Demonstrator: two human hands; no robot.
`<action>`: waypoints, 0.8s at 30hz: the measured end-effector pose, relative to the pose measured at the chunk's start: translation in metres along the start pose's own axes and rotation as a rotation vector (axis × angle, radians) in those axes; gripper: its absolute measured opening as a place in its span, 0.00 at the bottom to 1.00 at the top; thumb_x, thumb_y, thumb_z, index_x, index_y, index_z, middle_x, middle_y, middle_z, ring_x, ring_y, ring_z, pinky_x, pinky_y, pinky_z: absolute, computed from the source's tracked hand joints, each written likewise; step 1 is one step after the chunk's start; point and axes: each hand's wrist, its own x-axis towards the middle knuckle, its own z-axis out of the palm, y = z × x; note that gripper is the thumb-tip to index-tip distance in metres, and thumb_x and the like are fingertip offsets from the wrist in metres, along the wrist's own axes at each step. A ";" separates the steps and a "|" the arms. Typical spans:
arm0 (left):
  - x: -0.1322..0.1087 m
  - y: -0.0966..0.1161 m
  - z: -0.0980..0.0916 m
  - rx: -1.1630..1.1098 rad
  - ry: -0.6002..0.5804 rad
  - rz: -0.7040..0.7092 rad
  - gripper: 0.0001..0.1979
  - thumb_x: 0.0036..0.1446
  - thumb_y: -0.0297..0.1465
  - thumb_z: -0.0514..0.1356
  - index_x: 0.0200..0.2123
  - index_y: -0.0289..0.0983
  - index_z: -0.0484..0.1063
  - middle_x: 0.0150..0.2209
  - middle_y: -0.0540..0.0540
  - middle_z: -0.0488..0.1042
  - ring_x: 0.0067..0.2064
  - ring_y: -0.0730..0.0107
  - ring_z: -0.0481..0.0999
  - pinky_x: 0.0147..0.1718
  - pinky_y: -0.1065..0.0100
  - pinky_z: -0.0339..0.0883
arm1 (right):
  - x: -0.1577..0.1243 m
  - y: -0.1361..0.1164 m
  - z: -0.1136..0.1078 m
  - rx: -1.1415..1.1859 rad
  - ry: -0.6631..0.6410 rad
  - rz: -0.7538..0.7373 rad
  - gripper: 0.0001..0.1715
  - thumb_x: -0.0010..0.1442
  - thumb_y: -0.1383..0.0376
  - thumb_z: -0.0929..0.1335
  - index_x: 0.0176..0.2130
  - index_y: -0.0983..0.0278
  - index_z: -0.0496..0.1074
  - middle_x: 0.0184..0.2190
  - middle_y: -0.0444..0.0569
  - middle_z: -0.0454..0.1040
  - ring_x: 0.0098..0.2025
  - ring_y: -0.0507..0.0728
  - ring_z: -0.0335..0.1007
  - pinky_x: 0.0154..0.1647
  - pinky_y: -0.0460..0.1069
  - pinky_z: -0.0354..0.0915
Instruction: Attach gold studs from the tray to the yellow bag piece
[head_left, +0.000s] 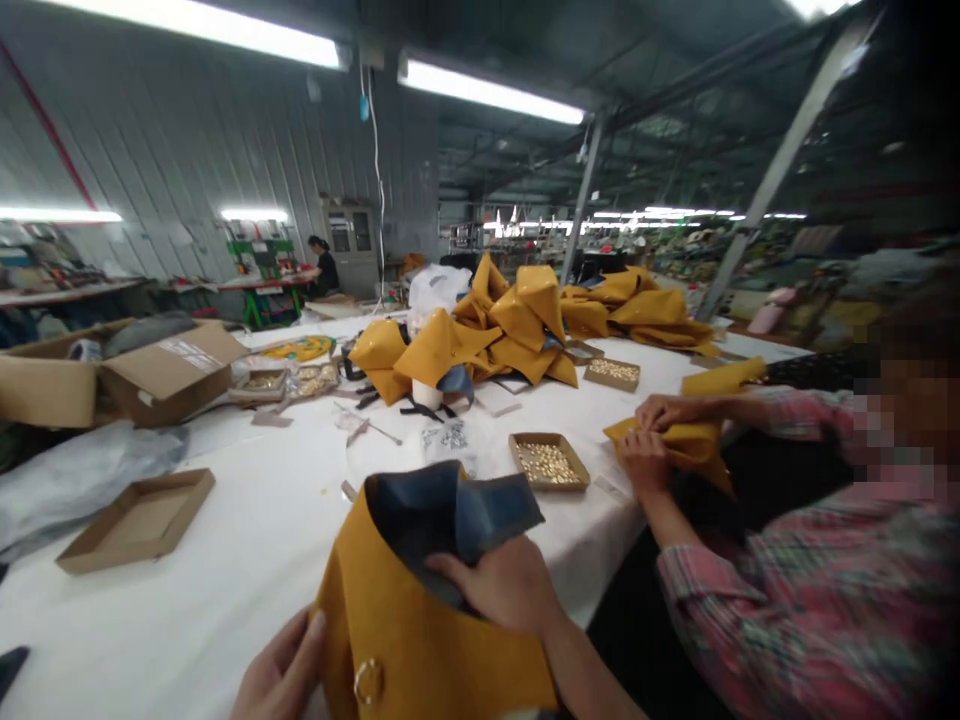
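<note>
A yellow piece with a dark blue inner side, the yellow bag piece (420, 640), stands in front of me, with a gold ring near its bottom. My left hand (289, 665) pinches its left edge between thumb and fingers. At the right, my right hand (506, 585) grips the upper edge, the thumb on the blue inside and the fingers hidden behind the material. Just beyond it lie a cardboard tray of small gold parts (550, 462) and a plastic bag of small silver parts (446, 440).
A heap of yellow pieces (517, 320) covers the table's far middle. An open cardboard tray (139, 520) and cardboard boxes (172, 370) stand left. At right, a person in a plaid shirt (810, 580) handles another yellow piece (690, 445). Another person sits far back.
</note>
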 end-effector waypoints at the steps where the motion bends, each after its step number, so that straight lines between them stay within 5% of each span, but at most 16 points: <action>1: 0.003 -0.001 -0.001 -0.040 -0.055 -0.036 0.38 0.58 0.63 0.77 0.58 0.41 0.86 0.56 0.40 0.90 0.58 0.39 0.89 0.62 0.51 0.82 | 0.000 0.000 0.001 0.025 0.002 0.028 0.29 0.58 0.44 0.83 0.49 0.58 0.83 0.40 0.53 0.87 0.47 0.70 0.87 0.47 0.57 0.77; 3: 0.010 -0.001 -0.003 -0.008 -0.124 -0.043 0.36 0.57 0.61 0.79 0.56 0.39 0.88 0.55 0.37 0.90 0.57 0.38 0.89 0.60 0.50 0.83 | 0.001 -0.002 0.003 0.083 0.064 0.003 0.36 0.56 0.51 0.86 0.58 0.58 0.78 0.46 0.52 0.87 0.50 0.70 0.87 0.51 0.60 0.79; 6: 0.016 0.003 -0.002 0.191 -0.048 0.085 0.32 0.59 0.57 0.79 0.52 0.37 0.88 0.51 0.38 0.91 0.53 0.42 0.89 0.51 0.59 0.83 | -0.002 -0.007 0.005 -0.027 0.284 -0.263 0.47 0.52 0.58 0.89 0.63 0.62 0.73 0.57 0.59 0.83 0.61 0.75 0.82 0.65 0.70 0.78; 9: 0.021 0.004 0.004 0.296 0.032 0.128 0.32 0.60 0.59 0.77 0.50 0.36 0.87 0.46 0.40 0.91 0.49 0.44 0.89 0.43 0.63 0.80 | -0.011 -0.019 0.004 -0.235 0.496 -0.611 0.45 0.56 0.62 0.88 0.64 0.67 0.72 0.64 0.68 0.77 0.73 0.80 0.70 0.82 0.78 0.59; 12: 0.024 0.004 0.011 0.265 0.055 0.092 0.33 0.59 0.60 0.77 0.46 0.34 0.87 0.40 0.40 0.90 0.44 0.47 0.87 0.39 0.64 0.77 | -0.019 -0.034 -0.008 -0.243 0.522 -0.872 0.47 0.66 0.69 0.81 0.75 0.67 0.65 0.75 0.68 0.69 0.81 0.73 0.61 0.90 0.73 0.45; 14: 0.022 0.005 0.014 0.250 0.065 0.104 0.31 0.59 0.59 0.77 0.43 0.33 0.87 0.37 0.42 0.87 0.41 0.53 0.84 0.36 0.67 0.72 | -0.018 -0.044 -0.021 -0.218 0.517 -0.938 0.47 0.70 0.67 0.78 0.78 0.66 0.61 0.79 0.67 0.64 0.84 0.71 0.57 0.90 0.73 0.42; 16: 0.020 0.006 0.015 0.236 0.049 0.126 0.30 0.63 0.58 0.74 0.42 0.34 0.87 0.36 0.43 0.86 0.39 0.58 0.81 0.36 0.69 0.69 | -0.014 -0.053 -0.032 -0.188 0.545 -0.948 0.37 0.73 0.60 0.78 0.73 0.66 0.69 0.77 0.67 0.68 0.81 0.73 0.61 0.87 0.74 0.49; 18: 0.017 0.007 0.015 0.188 -0.002 0.123 0.30 0.67 0.59 0.71 0.44 0.35 0.87 0.38 0.43 0.86 0.40 0.59 0.80 0.37 0.68 0.70 | -0.012 -0.060 -0.033 -0.172 0.450 -0.998 0.19 0.75 0.54 0.77 0.56 0.63 0.79 0.64 0.62 0.80 0.69 0.72 0.75 0.76 0.71 0.65; 20: 0.015 0.008 0.016 0.090 -0.035 0.086 0.30 0.66 0.59 0.72 0.43 0.34 0.88 0.39 0.42 0.86 0.39 0.59 0.80 0.37 0.68 0.72 | -0.017 -0.067 -0.023 -0.236 0.135 -1.034 0.21 0.77 0.49 0.73 0.40 0.62 0.79 0.44 0.56 0.85 0.50 0.68 0.82 0.60 0.65 0.75; 22: 0.014 0.009 0.017 -0.007 -0.039 0.038 0.31 0.63 0.59 0.75 0.42 0.34 0.88 0.40 0.40 0.87 0.40 0.56 0.82 0.36 0.67 0.72 | -0.025 -0.075 -0.006 -0.381 -0.228 -0.892 0.24 0.80 0.49 0.69 0.39 0.63 0.80 0.38 0.56 0.85 0.42 0.67 0.83 0.49 0.62 0.77; 24: 0.013 0.011 0.017 -0.046 -0.038 0.008 0.32 0.62 0.60 0.74 0.44 0.34 0.88 0.43 0.38 0.89 0.44 0.51 0.85 0.37 0.65 0.74 | -0.028 -0.082 0.011 -0.472 -0.436 -0.649 0.25 0.82 0.52 0.65 0.50 0.67 0.83 0.44 0.63 0.86 0.45 0.71 0.85 0.47 0.62 0.77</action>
